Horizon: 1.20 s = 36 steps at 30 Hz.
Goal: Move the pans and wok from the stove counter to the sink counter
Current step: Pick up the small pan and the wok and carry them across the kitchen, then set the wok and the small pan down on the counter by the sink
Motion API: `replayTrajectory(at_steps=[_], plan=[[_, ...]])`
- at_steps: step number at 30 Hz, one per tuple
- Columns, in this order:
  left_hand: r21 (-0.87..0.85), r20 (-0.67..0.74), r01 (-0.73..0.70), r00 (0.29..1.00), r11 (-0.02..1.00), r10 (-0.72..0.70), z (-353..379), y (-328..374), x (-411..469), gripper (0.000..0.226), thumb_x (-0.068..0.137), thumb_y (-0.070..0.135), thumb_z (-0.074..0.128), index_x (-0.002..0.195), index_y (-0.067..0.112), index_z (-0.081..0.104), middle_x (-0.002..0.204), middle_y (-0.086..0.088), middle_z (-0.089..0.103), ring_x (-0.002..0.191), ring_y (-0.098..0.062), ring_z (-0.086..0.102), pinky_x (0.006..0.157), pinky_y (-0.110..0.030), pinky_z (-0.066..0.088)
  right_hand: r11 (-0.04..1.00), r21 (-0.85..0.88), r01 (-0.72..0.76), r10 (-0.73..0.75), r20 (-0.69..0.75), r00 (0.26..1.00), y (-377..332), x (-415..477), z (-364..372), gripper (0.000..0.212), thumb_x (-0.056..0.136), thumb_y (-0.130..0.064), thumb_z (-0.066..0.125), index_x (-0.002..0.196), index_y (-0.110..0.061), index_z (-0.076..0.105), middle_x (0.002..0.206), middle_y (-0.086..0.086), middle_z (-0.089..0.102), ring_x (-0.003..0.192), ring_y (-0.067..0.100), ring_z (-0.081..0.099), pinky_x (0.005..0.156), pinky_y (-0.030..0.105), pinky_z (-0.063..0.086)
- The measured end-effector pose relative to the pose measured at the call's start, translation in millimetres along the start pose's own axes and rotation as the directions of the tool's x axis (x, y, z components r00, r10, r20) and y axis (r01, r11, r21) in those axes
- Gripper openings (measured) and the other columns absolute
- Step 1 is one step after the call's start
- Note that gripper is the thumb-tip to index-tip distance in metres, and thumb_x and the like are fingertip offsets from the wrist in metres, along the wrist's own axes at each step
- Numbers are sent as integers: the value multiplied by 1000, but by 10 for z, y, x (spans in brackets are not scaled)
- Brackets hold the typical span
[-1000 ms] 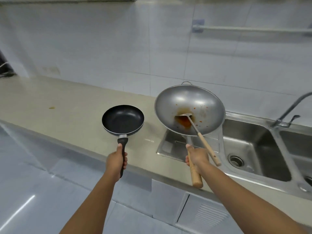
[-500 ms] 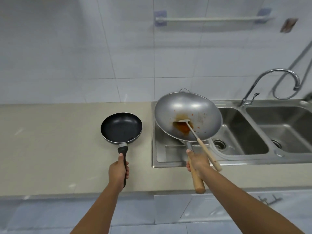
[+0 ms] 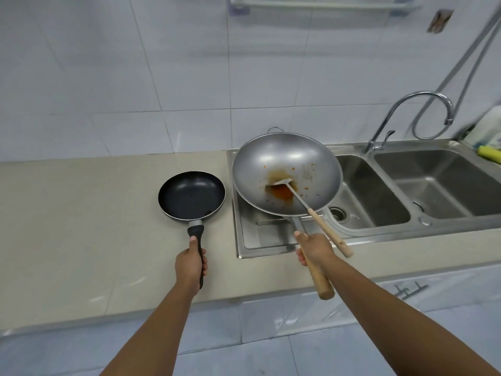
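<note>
My left hand (image 3: 190, 265) grips the black handle of a small black frying pan (image 3: 191, 195), held just above the beige counter (image 3: 81, 213) left of the sink. In my right hand (image 3: 314, 246) is the wooden handle of a large steel wok (image 3: 287, 173), held tilted over the sink's drainboard (image 3: 260, 237). Orange sauce stains the wok's bottom. A metal spatula with a wooden handle (image 3: 329, 230) rests inside the wok, its handle sticking out past my right hand.
A double steel sink (image 3: 444, 183) lies to the right, with a curved faucet (image 3: 401, 115) behind it. A yellow sponge (image 3: 488, 152) and a white bottle (image 3: 488, 126) sit at the far right. White tiled wall rises behind; a rail (image 3: 320, 5) hangs above.
The view has swung right and squared up to the sink counter. Both pans stay in my hands and have come a little lower and closer to the counter and drainboard.
</note>
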<state>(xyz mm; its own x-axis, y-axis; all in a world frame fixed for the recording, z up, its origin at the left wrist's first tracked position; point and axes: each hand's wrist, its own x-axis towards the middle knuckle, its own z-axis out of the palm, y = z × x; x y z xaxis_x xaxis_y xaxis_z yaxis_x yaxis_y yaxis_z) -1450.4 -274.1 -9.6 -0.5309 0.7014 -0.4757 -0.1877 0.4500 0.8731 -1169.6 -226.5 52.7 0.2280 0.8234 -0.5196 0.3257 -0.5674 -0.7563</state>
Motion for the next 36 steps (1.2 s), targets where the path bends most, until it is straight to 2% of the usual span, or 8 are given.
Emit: replayTrajectory(at_steps=[3, 5, 8, 10, 12, 18, 29, 36], plan=[[-1, 6, 6, 1000, 1000, -6, 50, 9, 23, 56, 101, 49, 42, 71, 6, 61, 54, -6, 53, 44, -19, 45, 45, -29, 39, 1000, -29, -2, 2, -7, 1000, 38, 40, 31, 36, 97, -36, 57, 107, -2, 64, 78, 11, 63, 59, 21, 57, 56, 29, 51], [11, 12, 14, 1000, 1000, -14, 59, -5, 36, 56, 101, 49, 41, 71, 5, 61, 53, -6, 54, 44, -20, 45, 45, -29, 39, 988, -152, 30, -36, -34, 999, 63, 45, 59, 33, 96, -35, 59, 109, -4, 61, 79, 9, 63, 63, 25, 60, 62, 34, 51], [29, 23, 12, 1000, 1000, -13, 65, -42, 39, 57, 101, 49, 41, 72, 5, 61, 51, -5, 53, 42, -19, 45, 45, -29, 38, 883, -452, 123, -165, -55, 985, 90, 16, 93, 28, 97, -34, 57, 114, -12, 57, 96, 8, 69, 87, 30, 68, 71, 35, 51], [37, 27, 13, 1000, 999, -14, 74, -62, 32, 57, 101, 50, 41, 72, 5, 61, 51, -5, 53, 42, -19, 44, 45, -29, 38, 806, -567, 170, -241, -52, 969, 105, 8, 120, 31, 98, -30, 55, 124, -13, 55, 113, 7, 68, 99, 29, 67, 71, 32, 47], [42, 26, 15, 1000, 999, -16, 79, -80, 29, 57, 101, 50, 40, 72, 5, 61, 52, -6, 53, 43, -19, 45, 44, -28, 38, 756, -624, 197, -278, -35, 960, 129, 12, 148, 38, 99, -27, 54, 134, -11, 49, 124, 8, 62, 105, 28, 65, 75, 34, 50], [73, 38, 9, 999, 997, -12, 39, -84, 27, 57, 101, 51, 40, 73, 5, 61, 52, -5, 53, 44, -19, 45, 45, -29, 39, 723, -661, 199, -302, -44, 952, 220, 29, 143, 51, 101, -20, 50, 149, -10, 36, 132, 11, 57, 112, 28, 63, 85, 37, 53], [100, 68, 4, 998, 995, -10, -9, -106, -60, 58, 102, 51, 37, 80, 5, 64, 56, -7, 54, 47, -20, 47, 48, -30, 41, 715, -671, 196, -322, -67, 944, 230, 18, 137, 49, 100, -19, 53, 147, -11, 40, 129, 10, 59, 112, 28, 63, 82, 35, 52], [215, 37, -85, 996, 973, 79, -65, -78, -97, 52, 103, 46, 37, 87, 3, 61, 66, -9, 63, 54, -23, 56, 59, -33, 49, 679, -706, 199, -343, -65, 937, 246, -44, 134, 55, 100, -13, 51, 152, -11, 33, 137, 10, 53, 116, 27, 60, 86, 35, 53]])
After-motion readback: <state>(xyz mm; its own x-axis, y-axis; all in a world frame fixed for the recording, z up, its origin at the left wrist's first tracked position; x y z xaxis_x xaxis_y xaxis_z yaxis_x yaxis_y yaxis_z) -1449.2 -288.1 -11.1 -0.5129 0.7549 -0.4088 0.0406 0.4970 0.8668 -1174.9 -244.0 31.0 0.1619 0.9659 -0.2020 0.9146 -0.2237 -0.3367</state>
